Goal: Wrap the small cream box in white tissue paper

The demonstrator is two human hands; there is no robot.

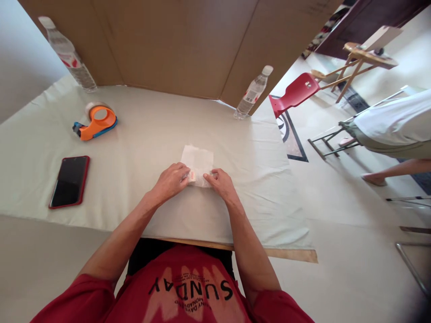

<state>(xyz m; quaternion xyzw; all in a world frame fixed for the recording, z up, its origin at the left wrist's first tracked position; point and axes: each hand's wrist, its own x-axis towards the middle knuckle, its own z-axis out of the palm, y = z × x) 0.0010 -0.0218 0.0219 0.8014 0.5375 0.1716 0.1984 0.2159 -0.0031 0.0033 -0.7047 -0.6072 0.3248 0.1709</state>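
Note:
A small clear plastic bag (198,162) with white contents and a red strip along its near edge lies flat on the pale tablecloth (144,134). My left hand (172,180) pinches the bag's near left corner, fingers curled together. My right hand (220,183) pinches its near right corner in the same way. The far half of the bag lies uncovered beyond my fingers.
A red-cased phone (69,181) lies face up at the left. An orange and blue tape dispenser (96,121) sits behind it. Two water bottles (67,54) (253,92) stand against a cardboard screen (182,40). A red chair (294,92) and another person's legs (390,172) are at the right.

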